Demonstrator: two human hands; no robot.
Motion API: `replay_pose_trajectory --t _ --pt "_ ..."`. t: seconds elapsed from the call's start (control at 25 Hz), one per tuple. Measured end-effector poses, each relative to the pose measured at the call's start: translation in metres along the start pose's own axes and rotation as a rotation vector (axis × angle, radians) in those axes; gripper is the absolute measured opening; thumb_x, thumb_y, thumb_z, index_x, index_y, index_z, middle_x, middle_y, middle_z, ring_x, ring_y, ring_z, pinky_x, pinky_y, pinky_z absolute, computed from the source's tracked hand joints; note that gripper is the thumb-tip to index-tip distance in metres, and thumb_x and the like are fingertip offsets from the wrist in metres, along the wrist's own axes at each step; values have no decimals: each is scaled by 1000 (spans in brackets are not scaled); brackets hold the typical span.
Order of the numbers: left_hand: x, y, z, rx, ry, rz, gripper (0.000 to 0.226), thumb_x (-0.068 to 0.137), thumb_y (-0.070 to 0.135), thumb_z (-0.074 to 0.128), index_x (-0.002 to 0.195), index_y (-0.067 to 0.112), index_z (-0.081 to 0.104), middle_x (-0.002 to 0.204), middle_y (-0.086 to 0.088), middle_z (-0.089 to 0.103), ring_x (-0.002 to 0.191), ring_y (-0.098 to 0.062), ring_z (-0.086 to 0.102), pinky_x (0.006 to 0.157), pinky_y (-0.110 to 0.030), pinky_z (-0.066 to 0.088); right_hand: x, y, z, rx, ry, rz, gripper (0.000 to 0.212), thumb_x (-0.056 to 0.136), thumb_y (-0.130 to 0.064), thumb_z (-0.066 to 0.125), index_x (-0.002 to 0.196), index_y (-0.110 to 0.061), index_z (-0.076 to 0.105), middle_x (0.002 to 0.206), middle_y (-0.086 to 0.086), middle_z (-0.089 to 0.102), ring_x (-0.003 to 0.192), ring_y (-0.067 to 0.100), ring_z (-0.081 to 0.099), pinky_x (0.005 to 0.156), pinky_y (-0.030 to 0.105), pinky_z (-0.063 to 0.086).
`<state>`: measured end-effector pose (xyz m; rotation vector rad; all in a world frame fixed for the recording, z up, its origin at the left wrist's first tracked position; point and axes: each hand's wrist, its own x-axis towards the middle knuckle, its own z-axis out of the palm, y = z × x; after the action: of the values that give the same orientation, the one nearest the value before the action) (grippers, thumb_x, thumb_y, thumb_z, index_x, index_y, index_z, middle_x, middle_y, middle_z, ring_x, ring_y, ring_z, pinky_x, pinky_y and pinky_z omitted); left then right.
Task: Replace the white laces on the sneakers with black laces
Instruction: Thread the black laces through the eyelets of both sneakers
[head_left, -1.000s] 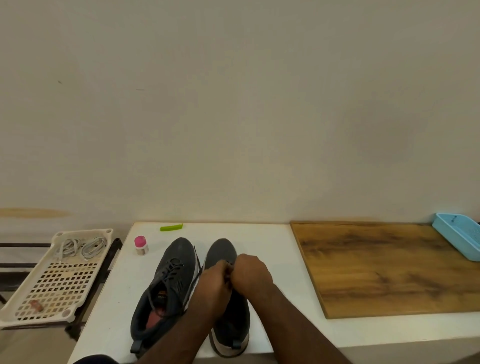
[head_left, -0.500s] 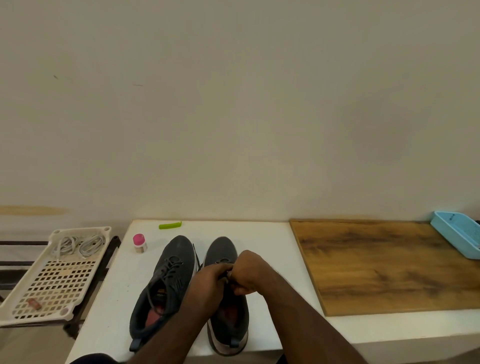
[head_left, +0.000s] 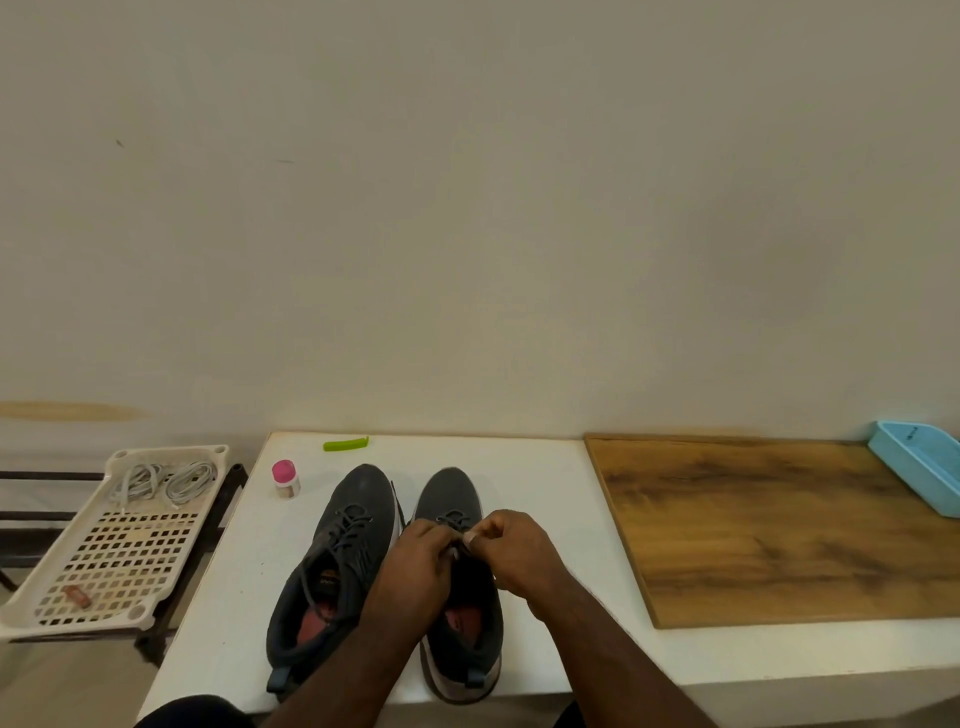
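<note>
**Black lacing nearly finished on the second sneaker**

The fingertips of both hands are brought together over the upper eyelets of the right-hand sneaker (head_left: 457, 582), where the black lace (head_left: 453, 518) is worked. The fingers of the right hand (head_left: 511, 553) are curled, and the thumb and forefinger appear to be pinching a strand of the lace; the fingers of the left hand (head_left: 415, 564) are also curled round the lace at the same spot, though the exact strand held is hidden by the knuckles. Just beyond the fingertips, black crossings are seen already threaded through the lower eyelets of this shoe.

Immediately to the left of the fingers, the other sneaker (head_left: 337, 566) is seen fully laced in black, its ends lying loose toward the opening. Well to the left of the hands, the white laces (head_left: 163, 480) are laid in two coils in the far end of a cream perforated tray (head_left: 119, 566), so removal is judged complete for both shoes.

What is left, as a judgement, is the last of the threading or tying on the right-hand sneaker, and perhaps tying the other.

Beyond the fingertips, a pink-capped bottle (head_left: 285, 478) and a green clip (head_left: 345, 444) lie on the white table (head_left: 540, 499). To the right of the fingers, a wooden board (head_left: 779, 525) and a blue tray (head_left: 919, 470) are left untouched.
</note>
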<state>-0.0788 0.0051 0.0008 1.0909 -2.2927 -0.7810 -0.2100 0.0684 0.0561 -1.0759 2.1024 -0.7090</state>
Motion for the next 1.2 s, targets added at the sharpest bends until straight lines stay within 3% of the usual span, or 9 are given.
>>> replay_pose_trajectory --t 0.12,0.32,0.48,0.64,0.72,0.92,1.08,1.2 --pt "0 -1 2 15 1 18 25 98 12 53 114 20 70 109 1 60 93 -3 46 84 -9 32 -3 7 5 15 -12 -23 20 97 -28 61 106 -19 76 103 5 74 94 22 69 87 38 59" --pt "-3 2 2 5 3 12 24 97 11 53 110 20 71 106 1 60 93 -7 50 89 -17 40 -8 11 19 -101 120 -101 20 95 -19 60 97 -17 80 91 2 76 83 14 69 79 22 55" --pt "-9 3 -1 -16 -40 -2 31 95 15 52 118 27 68 112 5 61 104 -8 55 97 -23 43 -12 13 28 -197 178 -141 26 97 -20 52 98 -21 78 92 -2 75 81 11 66 77 19 52" --pt "-19 -2 -8 -33 -86 39 33 99 21 52 130 28 63 113 8 59 107 -7 52 90 -10 35 -16 13 29 -205 214 -179 24 97 -22 53 99 -26 77 94 -6 74 82 8 66 80 19 53" --pt "-18 -3 -9 -24 -85 12 28 100 20 53 123 28 69 111 7 65 105 -9 56 85 -8 34 -16 12 29 -219 182 -176 24 97 -22 55 100 -25 78 95 -5 75 82 8 66 81 18 51" --pt "-14 -5 -5 -5 -67 -64 11 94 24 60 91 31 68 91 10 63 86 -5 57 81 -25 46 -16 15 28 -385 77 -248 28 98 -18 51 116 -21 73 111 3 72 99 20 66 91 23 49" --pt "-17 -1 -4 31 -65 -69 8 91 24 62 84 27 58 87 11 54 83 -6 53 72 -18 41 -11 15 24 -444 81 -285 24 97 -21 53 112 -21 71 110 2 70 97 20 65 92 30 52" --pt "-19 -2 -5 36 -83 -36 7 90 24 58 84 28 57 88 11 53 83 -6 52 70 -15 37 -8 18 31 -434 130 -333 14 97 -22 49 108 -20 57 114 1 60 99 18 56 85 30 49"
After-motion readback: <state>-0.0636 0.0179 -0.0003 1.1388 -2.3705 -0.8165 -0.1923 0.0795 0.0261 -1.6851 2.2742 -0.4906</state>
